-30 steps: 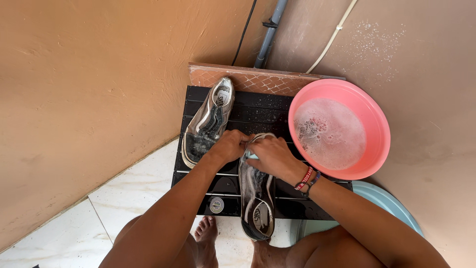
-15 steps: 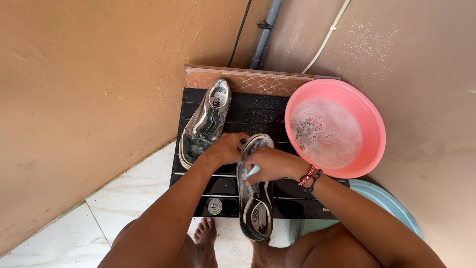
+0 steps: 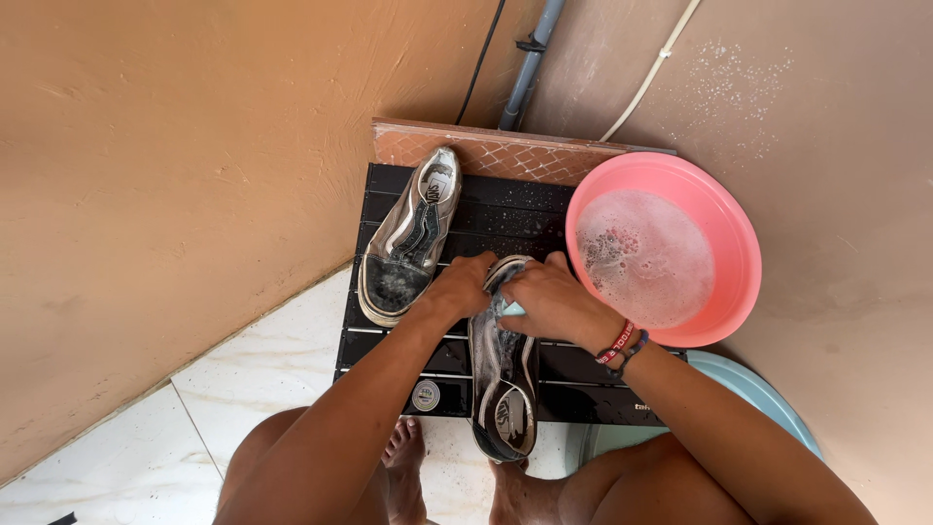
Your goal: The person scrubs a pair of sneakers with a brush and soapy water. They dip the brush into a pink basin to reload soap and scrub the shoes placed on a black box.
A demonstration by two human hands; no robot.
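A second worn shoe (image 3: 410, 238) lies on the black slatted platform (image 3: 505, 209), along its left edge, toe toward the near side. A pink basin (image 3: 739, 243) of soapy water (foam gathered at its left) overhangs the platform's right edge. A brown patterned tile (image 3: 486, 151) runs along the far edge. Behind it, a grey pipe (image 3: 530, 63) and white cable (image 3: 651, 78) climb the tan wall. A pale blue tub (image 3: 768, 399) sits by the near right corner.
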